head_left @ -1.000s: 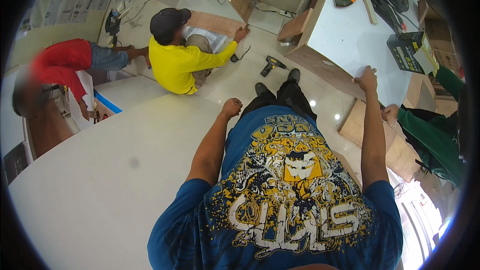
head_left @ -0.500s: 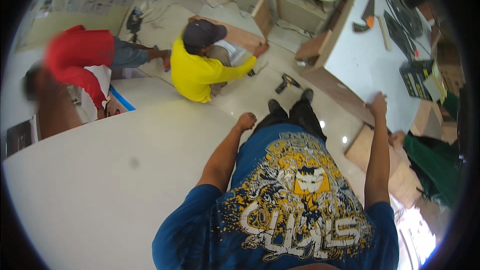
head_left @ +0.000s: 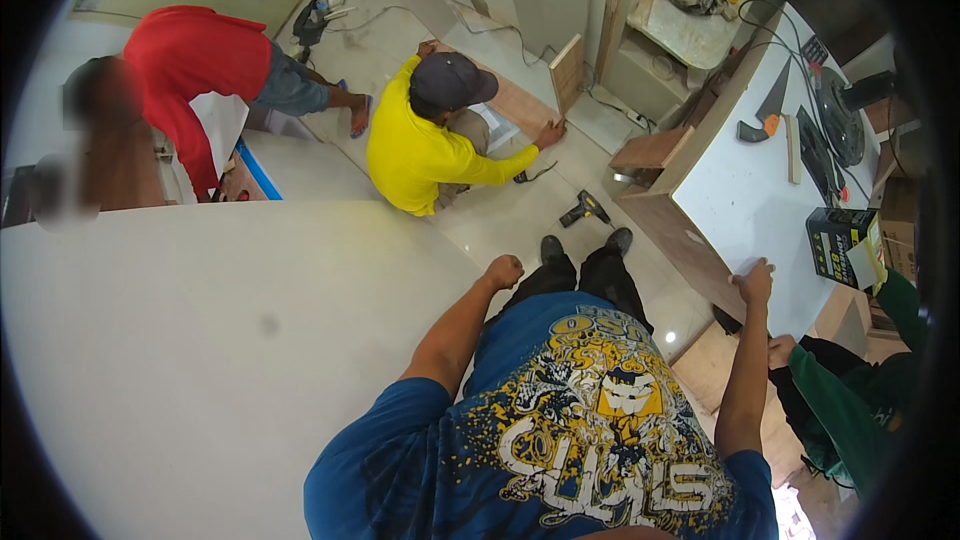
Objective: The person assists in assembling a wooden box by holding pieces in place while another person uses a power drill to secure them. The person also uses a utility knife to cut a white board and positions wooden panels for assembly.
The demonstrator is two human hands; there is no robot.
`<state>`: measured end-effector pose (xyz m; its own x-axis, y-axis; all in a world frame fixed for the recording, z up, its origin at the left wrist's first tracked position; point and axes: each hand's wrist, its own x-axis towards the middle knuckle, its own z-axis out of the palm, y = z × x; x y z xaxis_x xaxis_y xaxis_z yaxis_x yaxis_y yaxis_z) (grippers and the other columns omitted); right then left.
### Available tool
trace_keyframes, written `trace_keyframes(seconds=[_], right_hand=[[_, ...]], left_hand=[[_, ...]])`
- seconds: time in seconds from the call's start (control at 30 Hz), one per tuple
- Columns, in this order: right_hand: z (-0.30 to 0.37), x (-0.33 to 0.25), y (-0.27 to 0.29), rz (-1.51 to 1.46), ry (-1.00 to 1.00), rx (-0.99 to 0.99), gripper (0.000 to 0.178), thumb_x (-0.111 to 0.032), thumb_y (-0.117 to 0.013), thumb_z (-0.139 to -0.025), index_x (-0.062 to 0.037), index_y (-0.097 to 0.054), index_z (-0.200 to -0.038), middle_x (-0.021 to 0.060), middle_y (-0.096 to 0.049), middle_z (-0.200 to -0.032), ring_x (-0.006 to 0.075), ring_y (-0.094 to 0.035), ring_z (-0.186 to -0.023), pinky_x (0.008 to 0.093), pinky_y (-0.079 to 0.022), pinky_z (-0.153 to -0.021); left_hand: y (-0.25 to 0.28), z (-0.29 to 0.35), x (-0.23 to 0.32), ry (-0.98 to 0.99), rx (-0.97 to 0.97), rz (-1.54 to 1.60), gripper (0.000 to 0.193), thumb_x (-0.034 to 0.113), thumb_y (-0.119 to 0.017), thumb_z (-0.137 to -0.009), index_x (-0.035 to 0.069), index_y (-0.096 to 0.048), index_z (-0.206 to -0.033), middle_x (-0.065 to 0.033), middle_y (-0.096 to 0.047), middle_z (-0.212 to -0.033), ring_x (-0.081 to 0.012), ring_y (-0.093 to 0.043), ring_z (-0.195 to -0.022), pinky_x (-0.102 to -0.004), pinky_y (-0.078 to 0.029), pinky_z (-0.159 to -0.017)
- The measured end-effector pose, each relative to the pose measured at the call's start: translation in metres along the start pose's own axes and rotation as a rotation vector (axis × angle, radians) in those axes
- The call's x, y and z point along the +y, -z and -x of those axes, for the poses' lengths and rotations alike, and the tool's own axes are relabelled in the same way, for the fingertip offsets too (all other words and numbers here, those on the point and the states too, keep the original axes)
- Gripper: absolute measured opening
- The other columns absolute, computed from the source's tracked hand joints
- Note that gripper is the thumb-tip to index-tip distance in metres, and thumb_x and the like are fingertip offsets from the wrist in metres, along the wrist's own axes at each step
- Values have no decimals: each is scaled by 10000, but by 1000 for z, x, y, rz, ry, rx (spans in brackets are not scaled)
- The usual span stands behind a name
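Note:
My left hand [head_left: 505, 272] is curled into a fist over the edge of a broad white surface [head_left: 210, 340]; nothing shows in it. With my right hand [head_left: 755, 282] I grip the near edge of a white-topped wooden cabinet [head_left: 725, 165], fingers over the top. Close by that hand, a co-worker's hand [head_left: 781, 351] in a green sleeve touches the cabinet's lower corner. A yellow-and-black box [head_left: 835, 243] stands on the top, partly covered by the other green sleeve. Further along lie a handsaw [head_left: 765, 120] and a narrow strip of wood [head_left: 793, 149].
A black-and-yellow cordless drill [head_left: 585, 209] lies on the tiled floor ahead of my feet. Beyond it a person in yellow [head_left: 425, 155] crouches by a wooden board [head_left: 500, 90]. A person in red [head_left: 200, 65] bends over at the far left. Cables [head_left: 800, 50] cross the cabinet top.
The whole view has shifted, showing more of the far wall and shelf. My right hand stays at the cabinet edge, and the green-sleeved co-worker's hand is now closer to it.

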<state>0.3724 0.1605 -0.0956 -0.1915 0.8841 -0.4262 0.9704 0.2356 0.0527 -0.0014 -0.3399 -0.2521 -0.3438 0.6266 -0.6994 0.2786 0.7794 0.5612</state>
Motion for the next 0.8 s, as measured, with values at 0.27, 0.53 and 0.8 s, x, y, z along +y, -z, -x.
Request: trace_keyframes(seconds=[0.27,0.53,0.8], right_hand=[[0,-5,-4,-4,27,4,985,-257,-928,-591,63,-410,-1365,359,-447,-1420,551,-505,-1257,542,-477,-1045],[-9,-1,-7,33,35,59,944,-290,-940,-598,49,-439,-1323,404,-447,-1390,560,-570,-1167,545,-525,-969],[2,-4,5,-25,-3,-21,1080,-297,-939,-612,82,-352,-1436,425,-312,-1500,611,-481,-1264,547,-498,-1031]], left_hand=[[-3,4,-26,-89,23,48,158,140,-644,-845,-6,-703,-829,-158,-725,-813,-303,-709,-676,-402,-585,-666],[11,10,12,221,-12,301,261,135,-654,-885,-45,-683,-1072,-142,-698,-749,-213,-675,-604,-352,-566,-556],[19,15,31,256,-25,288,251,142,-657,-884,-40,-681,-1055,-136,-696,-742,-210,-674,-602,-345,-562,-579]])
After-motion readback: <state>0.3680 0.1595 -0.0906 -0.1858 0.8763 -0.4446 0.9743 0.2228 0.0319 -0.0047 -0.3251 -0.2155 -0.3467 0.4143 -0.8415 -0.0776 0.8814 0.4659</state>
